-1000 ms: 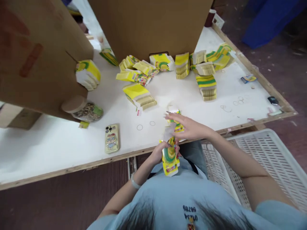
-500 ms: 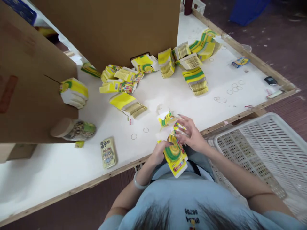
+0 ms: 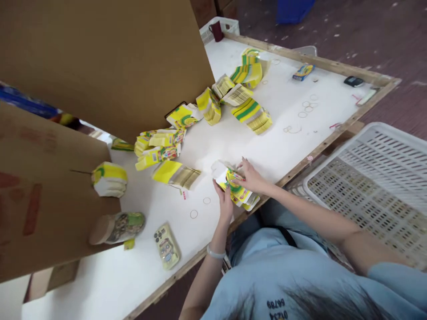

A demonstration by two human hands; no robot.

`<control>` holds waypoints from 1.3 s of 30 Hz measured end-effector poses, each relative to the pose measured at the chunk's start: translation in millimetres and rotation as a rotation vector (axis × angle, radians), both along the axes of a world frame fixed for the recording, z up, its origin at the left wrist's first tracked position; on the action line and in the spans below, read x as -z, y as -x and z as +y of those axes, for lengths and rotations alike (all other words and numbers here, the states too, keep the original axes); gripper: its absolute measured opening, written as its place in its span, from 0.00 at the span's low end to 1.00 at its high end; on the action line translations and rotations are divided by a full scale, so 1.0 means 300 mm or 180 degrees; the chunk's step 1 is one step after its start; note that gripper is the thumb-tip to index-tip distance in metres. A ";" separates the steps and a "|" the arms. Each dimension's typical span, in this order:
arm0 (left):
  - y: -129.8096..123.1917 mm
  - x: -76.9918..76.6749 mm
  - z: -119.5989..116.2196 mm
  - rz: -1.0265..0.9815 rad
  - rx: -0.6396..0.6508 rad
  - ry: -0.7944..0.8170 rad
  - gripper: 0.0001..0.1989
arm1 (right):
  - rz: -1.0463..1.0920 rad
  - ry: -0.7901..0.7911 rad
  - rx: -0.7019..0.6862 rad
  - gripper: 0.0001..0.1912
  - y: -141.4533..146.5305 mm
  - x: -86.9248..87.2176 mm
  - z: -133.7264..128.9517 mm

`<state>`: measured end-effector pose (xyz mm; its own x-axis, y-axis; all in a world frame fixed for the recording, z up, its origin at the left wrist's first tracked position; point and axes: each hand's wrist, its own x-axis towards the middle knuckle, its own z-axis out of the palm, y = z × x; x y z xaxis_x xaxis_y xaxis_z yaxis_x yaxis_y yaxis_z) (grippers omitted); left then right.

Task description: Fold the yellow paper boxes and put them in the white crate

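Note:
Between my two hands is a small batch of yellow-and-green printed cartons [image 3: 237, 189], with white flaps at the upper end, held just over the table's front edge. My left hand [image 3: 224, 200] grips their left side, its thumb on the printed face. Over on the right side, my right hand [image 3: 251, 178] has its fingers bent against the cartons. To the left of my hands lies a fanned stack of flattened yellow cartons [image 3: 175, 174]. Two rubber bands [image 3: 207, 201] rest on the white table nearby.
More carton stacks [image 3: 251, 115] run along a large cardboard box [image 3: 110, 58]. A phone [image 3: 167, 246] and a lidded jar [image 3: 125, 226] lie at left. A white plastic basket [image 3: 363, 178] stands beside the table at right. A blue-and-yellow small box [image 3: 303, 72] lies further back.
My hands have brought the cartons up from my lap side onto the table edge. The cartons, spread apart before, are now closer together. My view has turned, shifting the whole scene.

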<state>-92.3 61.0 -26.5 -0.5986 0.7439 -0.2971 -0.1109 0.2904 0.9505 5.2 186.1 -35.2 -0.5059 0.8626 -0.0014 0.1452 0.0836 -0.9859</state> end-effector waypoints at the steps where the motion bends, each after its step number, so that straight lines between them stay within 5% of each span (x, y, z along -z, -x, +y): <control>1: -0.017 0.026 0.013 -0.0001 0.0097 -0.0040 0.45 | 0.0060 0.0192 0.0047 0.31 -0.009 0.032 0.008; 5: -0.070 0.078 0.120 0.0037 0.0240 -0.0232 0.45 | 0.0072 0.0395 0.0332 0.31 -0.086 0.111 0.050; 10: -0.074 0.096 0.230 0.0146 0.0361 -0.0384 0.41 | -0.0059 0.0356 0.0423 0.31 -0.171 0.107 0.151; 25: -0.073 0.138 0.219 0.0444 0.0252 -0.0663 0.38 | -0.0573 -0.0845 0.0706 0.19 -0.218 -0.016 0.129; 28: -0.065 0.107 0.204 0.0723 0.0129 -0.0654 0.35 | -0.0398 -0.0904 0.0867 0.21 -0.234 -0.052 0.142; 31: -0.074 0.028 0.165 0.1693 0.0103 -0.1076 0.32 | 0.0121 -0.0406 0.0600 0.22 -0.246 -0.100 0.100; 35: -0.126 -0.101 0.113 0.2644 0.0728 -0.1556 0.12 | 0.0552 -0.0185 0.0600 0.18 -0.234 -0.136 -0.031; 39: -0.156 -0.167 0.079 0.3202 0.1230 -0.1530 0.10 | 0.0483 -0.0714 0.1071 0.18 -0.212 -0.118 -0.117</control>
<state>-45.4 84.7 23.5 -0.1139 0.8340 0.5399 0.7674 -0.2713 0.5810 68.8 151.0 0.4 -0.1764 0.9500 0.2577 0.0556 0.2710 -0.9610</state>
